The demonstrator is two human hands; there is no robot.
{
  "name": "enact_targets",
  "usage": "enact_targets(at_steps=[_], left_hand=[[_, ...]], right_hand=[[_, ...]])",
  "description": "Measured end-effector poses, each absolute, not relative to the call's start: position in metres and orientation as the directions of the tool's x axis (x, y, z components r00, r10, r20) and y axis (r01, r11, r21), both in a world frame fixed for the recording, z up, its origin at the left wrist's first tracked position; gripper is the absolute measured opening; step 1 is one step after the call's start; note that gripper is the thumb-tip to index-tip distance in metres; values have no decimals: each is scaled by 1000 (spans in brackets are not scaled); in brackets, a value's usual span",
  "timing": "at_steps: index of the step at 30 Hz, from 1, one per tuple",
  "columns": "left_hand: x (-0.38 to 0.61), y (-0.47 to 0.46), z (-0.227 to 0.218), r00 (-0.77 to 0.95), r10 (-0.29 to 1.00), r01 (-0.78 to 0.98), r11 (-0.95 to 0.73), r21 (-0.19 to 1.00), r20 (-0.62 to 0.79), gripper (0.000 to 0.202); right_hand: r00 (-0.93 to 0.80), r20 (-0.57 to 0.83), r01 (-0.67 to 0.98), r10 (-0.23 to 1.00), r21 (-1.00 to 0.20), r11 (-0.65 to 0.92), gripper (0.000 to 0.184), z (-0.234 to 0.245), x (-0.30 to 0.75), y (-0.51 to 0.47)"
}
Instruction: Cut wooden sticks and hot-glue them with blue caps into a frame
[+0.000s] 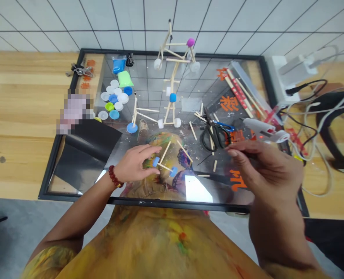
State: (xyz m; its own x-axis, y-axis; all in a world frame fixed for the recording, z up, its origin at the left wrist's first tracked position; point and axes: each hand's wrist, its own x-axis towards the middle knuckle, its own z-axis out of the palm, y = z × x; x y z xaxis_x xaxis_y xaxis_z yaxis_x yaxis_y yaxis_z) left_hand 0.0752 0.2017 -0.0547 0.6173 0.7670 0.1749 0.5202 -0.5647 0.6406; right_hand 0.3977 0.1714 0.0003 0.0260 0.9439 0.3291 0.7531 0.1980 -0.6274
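Observation:
My left hand (pixel 137 162) reaches over the glass-topped board with thumb and forefinger apart. Between their tips is a small blue wheel (pixel 156 161), part of a stick piece with a second blue wheel (pixel 174 171); whether the fingers touch it I cannot tell. A wooden stick (pixel 165 152) rises from this piece, and a loose stick (pixel 185 151) lies beside it. My right hand (pixel 264 166) is raised on the right, thumb and forefinger pinched together; anything between them is too small to make out. Beyond its fingertips are black-handled scissors (pixel 214 135) and a white glue gun (pixel 266 130).
Stick figures with white wheels (pixel 160 123) stand at the middle and back. Bottle caps (pixel 123 98), clay packets (pixel 125 79) and black sheets (pixel 84 155) lie left. A power strip (pixel 282 81) with cables is at right; a black frame (pixel 172 203) edges the board.

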Motion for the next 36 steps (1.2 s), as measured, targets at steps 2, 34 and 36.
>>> enact_targets(at_steps=[2,34,36], left_hand=[[75,201,-55,589,778,499,-562,659,218,58],[115,109,-14,471,819,542,-562,625,327,17],[104,101,-14,375,874,502,-471,726,308,16]], right_hand=[[84,295,816,952,-568,104,12,-4,421,163],[-645,436,596,627,-227,770,8,-10,364,128],[-372,514,761,773,-308,571,13,-15,394,125]])
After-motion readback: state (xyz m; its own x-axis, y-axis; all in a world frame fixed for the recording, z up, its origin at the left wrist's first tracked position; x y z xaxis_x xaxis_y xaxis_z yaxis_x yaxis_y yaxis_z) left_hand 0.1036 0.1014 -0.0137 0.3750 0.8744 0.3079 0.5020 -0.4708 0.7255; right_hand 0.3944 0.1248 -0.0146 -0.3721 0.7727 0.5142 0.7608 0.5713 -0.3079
